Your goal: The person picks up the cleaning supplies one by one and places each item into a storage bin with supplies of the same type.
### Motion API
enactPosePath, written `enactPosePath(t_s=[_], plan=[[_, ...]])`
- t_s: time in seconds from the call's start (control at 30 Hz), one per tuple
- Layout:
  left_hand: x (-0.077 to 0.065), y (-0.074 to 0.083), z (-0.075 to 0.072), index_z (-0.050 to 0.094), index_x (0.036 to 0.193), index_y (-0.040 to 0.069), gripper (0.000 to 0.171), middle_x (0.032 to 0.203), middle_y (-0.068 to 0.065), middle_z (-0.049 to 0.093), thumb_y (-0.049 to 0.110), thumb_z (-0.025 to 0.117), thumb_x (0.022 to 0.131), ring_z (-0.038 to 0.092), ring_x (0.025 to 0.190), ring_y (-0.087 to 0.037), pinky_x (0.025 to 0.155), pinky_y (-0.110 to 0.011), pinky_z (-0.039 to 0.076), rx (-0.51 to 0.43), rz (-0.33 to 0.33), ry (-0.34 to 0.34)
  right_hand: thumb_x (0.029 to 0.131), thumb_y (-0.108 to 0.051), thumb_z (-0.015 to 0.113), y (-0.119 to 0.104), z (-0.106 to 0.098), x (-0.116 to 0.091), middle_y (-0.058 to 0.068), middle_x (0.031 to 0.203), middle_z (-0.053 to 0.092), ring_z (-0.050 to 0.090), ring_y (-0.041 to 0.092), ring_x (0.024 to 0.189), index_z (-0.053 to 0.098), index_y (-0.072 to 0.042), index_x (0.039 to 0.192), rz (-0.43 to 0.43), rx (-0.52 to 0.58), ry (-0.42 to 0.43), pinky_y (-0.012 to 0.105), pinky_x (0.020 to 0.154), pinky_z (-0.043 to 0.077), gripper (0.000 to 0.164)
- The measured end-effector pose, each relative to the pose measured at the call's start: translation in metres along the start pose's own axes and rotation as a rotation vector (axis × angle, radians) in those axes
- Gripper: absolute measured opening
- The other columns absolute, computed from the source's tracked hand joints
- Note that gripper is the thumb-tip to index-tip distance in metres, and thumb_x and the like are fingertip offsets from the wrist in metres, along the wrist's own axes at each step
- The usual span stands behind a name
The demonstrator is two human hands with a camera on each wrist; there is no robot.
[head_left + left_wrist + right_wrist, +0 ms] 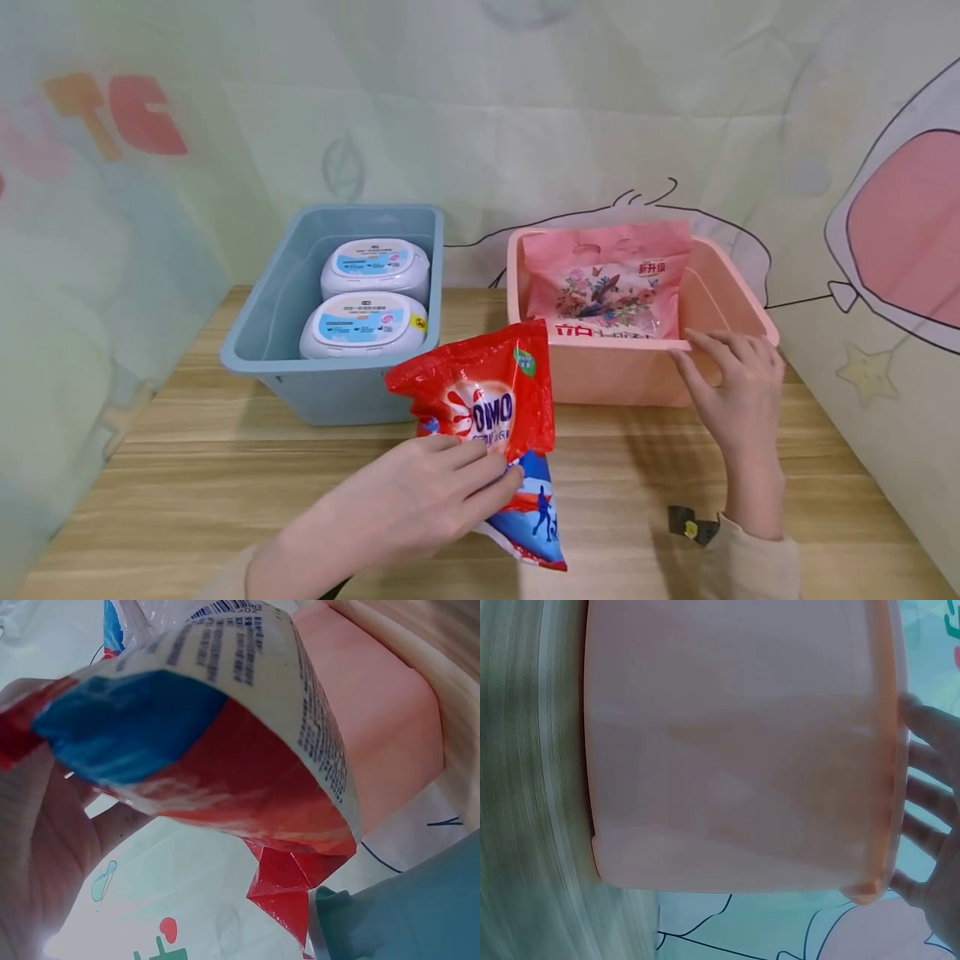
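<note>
My left hand (427, 492) holds a red and blue OMO laundry detergent bag (498, 417) upright, in front of and between the two bins. In the left wrist view, the printed back and bottom of the detergent bag (240, 757) fill the middle, hiding part of the hand (60, 832). On the right, my right hand (738, 383) grips the front rim of a pink plastic bin (615, 375). The right wrist view has its fingers spread along the rim, beside the bin's wall (735, 750). Inside this bin leans a pink floral detergent bag (607, 283).
A blue plastic bin (337, 392) stands left of the pink one, with two white lidded tubs, one behind (375, 262) and one in front (363, 325). Both bins are on a wooden table (225, 483). A printed cloth wall (450, 150) encloses the back and sides.
</note>
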State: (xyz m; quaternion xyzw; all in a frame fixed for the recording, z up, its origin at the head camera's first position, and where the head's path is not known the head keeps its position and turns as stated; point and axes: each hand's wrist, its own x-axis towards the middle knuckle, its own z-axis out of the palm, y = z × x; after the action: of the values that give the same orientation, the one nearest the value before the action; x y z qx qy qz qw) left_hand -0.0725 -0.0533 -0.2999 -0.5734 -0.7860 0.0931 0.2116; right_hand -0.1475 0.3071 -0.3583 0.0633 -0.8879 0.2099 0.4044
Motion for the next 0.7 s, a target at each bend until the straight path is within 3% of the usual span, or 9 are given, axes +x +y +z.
enactPosePath(t_s=[0.2,0.4,0.7], plan=[[0.003,-0.007,-0.005,0.059,0.126,0.020,0.055,0.118,0.005,0.067,0.041,0.076,0.079,0.065,0.105,-0.010,0.086,-0.025,0.056,0.015,0.013,0.013,0.077,-0.016,0.080,0.001,0.002,0.003,0.022,0.101,0.065,0.051,0.038,0.101,0.070,0.000,0.107,-0.021,0.005,0.014,0.060,0.103,0.028,0.035],[0.007,-0.013,-0.011,0.060,0.124,0.018,0.048,0.116,0.004,0.066,0.037,0.074,0.082,0.063,0.102,-0.010,0.084,-0.023,0.055,0.058,0.040,0.070,0.077,-0.016,0.079,-0.001,0.003,0.005,0.021,0.102,0.065,0.051,0.038,0.102,0.070,-0.001,0.108,-0.022,0.009,0.007,0.061,0.104,0.028,0.035],[0.016,-0.020,-0.020,0.058,0.127,0.018,0.054,0.118,0.004,0.065,0.039,0.076,0.080,0.063,0.104,-0.011,0.085,-0.025,0.056,0.067,0.049,0.048,0.077,-0.014,0.079,0.000,0.001,0.002,0.021,0.100,0.066,0.051,0.038,0.101,0.071,-0.001,0.106,-0.022,0.021,0.014,0.061,0.103,0.027,0.033]])
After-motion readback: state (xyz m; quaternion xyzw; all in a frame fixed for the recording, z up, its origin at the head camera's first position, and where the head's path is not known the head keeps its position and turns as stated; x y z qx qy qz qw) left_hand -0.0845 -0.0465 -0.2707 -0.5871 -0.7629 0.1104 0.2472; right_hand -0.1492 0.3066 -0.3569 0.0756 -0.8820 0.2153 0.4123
